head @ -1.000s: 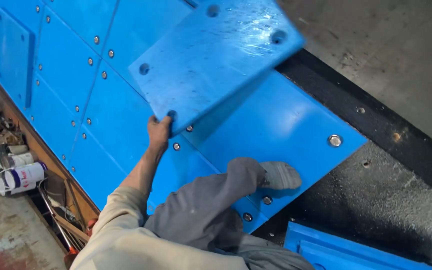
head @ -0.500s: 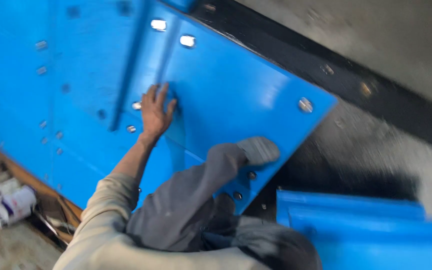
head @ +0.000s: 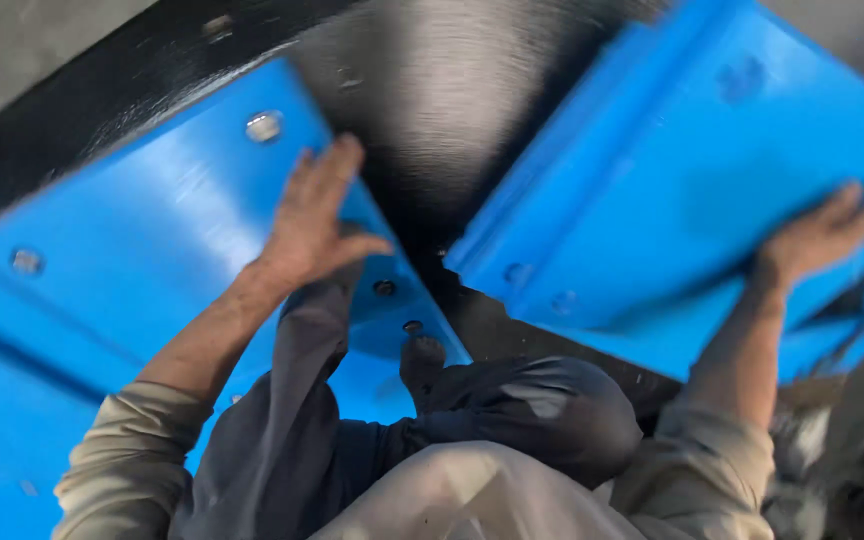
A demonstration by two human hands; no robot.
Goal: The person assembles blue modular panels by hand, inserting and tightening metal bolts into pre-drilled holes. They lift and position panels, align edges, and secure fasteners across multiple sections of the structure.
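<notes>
My left hand (head: pixel 314 213) lies flat, fingers spread, on a large blue panel (head: pixel 142 240) with metal bolts near its corner. My right hand (head: pixel 820 235) rests palm down on a second blue panel (head: pixel 682 170) that lies at the right, apart from the first. Neither hand grips anything. Between the two panels a strip of dark floor (head: pixel 432 110) shows. My bent legs in grey trousers (head: pixel 512 410) fill the bottom middle, one foot on the left panel's edge. The view is blurred.
Rows of bolted blue panels (head: pixel 2 420) continue at the lower left. A black band (head: pixel 82 90) borders the left panel at the top. Blurred clutter (head: pixel 852 450) sits at the bottom right corner.
The view has swung right. The second blue panel has come into view with my right hand on it. My left hand still lies on the bolted panel, closer to its corner.
</notes>
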